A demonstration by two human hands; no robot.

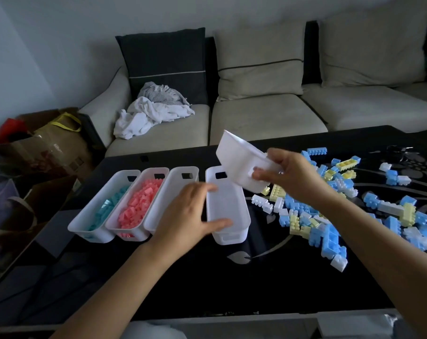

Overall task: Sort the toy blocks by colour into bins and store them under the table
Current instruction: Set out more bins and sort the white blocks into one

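Note:
Four white bins stand in a row on the black table (207, 277). The leftmost bin (85, 223) holds teal blocks, the second bin (124, 231) pink blocks. The third bin (175, 177) is partly hidden by my left hand (188, 216), which grips the left wall of the empty fourth bin (229, 216), thumb and a finger over its rim. My right hand (290, 174) holds a fifth white bin (241, 160) tilted in the air above the fourth one. Blue, yellow and white blocks (329, 216) lie loose on the table to the right.
A beige sofa (268, 113) with cushions and a heap of white cloth (151, 111) stands behind the table. Paper bags (48, 145) sit on the floor at the left. The table's near edge runs along the bottom of the view.

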